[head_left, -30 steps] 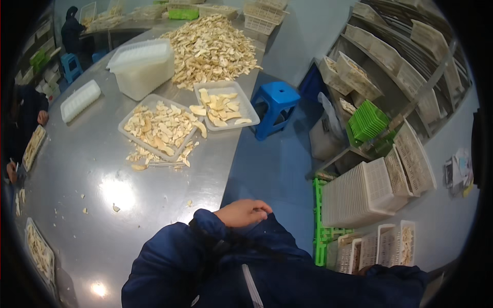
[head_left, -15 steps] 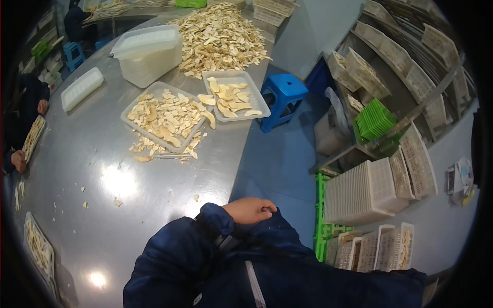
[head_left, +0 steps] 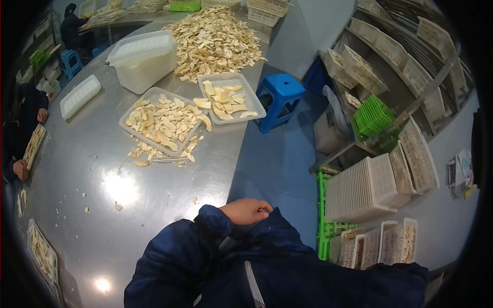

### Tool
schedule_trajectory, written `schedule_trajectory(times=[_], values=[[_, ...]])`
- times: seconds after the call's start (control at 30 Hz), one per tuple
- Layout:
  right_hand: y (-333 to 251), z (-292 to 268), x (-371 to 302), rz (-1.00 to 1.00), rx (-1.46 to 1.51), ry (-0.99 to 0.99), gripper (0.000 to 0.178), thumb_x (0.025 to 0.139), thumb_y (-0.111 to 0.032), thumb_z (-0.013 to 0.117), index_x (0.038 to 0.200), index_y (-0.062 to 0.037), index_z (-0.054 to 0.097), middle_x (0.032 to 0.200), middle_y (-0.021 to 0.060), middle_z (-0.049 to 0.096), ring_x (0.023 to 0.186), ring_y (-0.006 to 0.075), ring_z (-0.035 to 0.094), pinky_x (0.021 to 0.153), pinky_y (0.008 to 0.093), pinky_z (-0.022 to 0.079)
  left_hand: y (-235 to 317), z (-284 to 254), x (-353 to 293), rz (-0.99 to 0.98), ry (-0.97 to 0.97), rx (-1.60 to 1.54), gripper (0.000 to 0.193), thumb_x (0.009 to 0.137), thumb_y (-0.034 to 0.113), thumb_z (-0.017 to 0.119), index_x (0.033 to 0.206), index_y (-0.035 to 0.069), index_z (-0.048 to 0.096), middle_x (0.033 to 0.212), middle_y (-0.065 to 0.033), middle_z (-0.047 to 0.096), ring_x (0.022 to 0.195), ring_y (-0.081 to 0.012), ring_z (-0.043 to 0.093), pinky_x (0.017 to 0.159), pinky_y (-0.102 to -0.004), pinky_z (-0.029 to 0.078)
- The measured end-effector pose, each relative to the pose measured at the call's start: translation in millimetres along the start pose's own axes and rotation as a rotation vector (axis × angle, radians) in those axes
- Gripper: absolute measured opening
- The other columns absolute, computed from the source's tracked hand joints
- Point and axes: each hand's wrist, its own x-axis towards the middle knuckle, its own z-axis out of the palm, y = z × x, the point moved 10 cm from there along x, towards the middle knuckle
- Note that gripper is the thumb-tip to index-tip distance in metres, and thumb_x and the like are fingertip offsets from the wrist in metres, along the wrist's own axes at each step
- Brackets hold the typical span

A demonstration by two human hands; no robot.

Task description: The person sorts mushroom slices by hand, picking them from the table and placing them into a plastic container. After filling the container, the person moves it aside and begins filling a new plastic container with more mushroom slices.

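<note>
My left hand [head_left: 246,211], in a dark blue sleeve, lies across the front of my body near the table's edge. Its fingers are curled in and nothing shows in them. My right sleeve runs off at the lower right, and the right hand is out of sight. Ahead on the metal table [head_left: 169,187], a translucent tray [head_left: 123,121] is heaped with pale dried slices [head_left: 163,121], some spilled under its near edge. Right beside it, a second tray [head_left: 257,109] holds larger slices [head_left: 224,100]. Both trays are well apart from my hand.
A big slice pile [head_left: 218,41] and stacked clear tubs [head_left: 146,72] stand farther back. A white tray [head_left: 80,97] lies left. A co-worker's hands [head_left: 20,168] hold a tray at the left edge. Rightward are a blue stool [head_left: 281,92], shelving, green baskets [head_left: 374,118] and stacked white baskets [head_left: 354,190].
The view has shifted slightly, so the table's things sit a little farther left. My left hand keeps its curled pose against my body.
</note>
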Motion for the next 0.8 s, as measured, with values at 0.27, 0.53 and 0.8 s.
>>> schedule_trajectory(times=[0.27,0.53,0.8], values=[[-5.1,-12.7,3.3,-0.019,0.008,0.032,0.047,0.095,-0.031,0.066,0.137,-0.0079,0.061,0.126,0.0103,0.068,0.108,0.0239,0.065,0.094,0.039,0.05,-4.5,2.7,8.1,0.012,-0.001,0.016,0.044,0.105,0.034,0.054,0.139,0.006,0.057,0.122,-0.0163,0.07,0.113,-0.0315,0.067,0.097,-0.038,0.051],[-40.2,-69.8,11.6,-0.069,-0.082,0.073,0.047,0.094,-0.03,0.067,0.136,-0.0079,0.062,0.127,0.0102,0.069,0.109,0.024,0.065,0.095,0.0389,0.05,-21.3,-5.9,-2.0,0.034,0.064,-0.007,0.043,0.103,0.033,0.056,0.136,0.005,0.059,0.121,-0.0171,0.07,0.113,-0.0313,0.067,0.097,-0.0383,0.052],[-66.6,-144.9,0.7,0.017,-0.031,0.299,0.047,0.093,-0.028,0.069,0.135,-0.0079,0.063,0.127,0.0102,0.069,0.11,0.0242,0.065,0.096,0.0389,0.05,-46.8,27.7,94.2,0.202,0.044,0.077,0.031,0.09,0.027,0.064,0.108,0.004,0.073,0.098,-0.0138,0.074,0.092,-0.0277,0.071,0.081,-0.0412,0.056]])
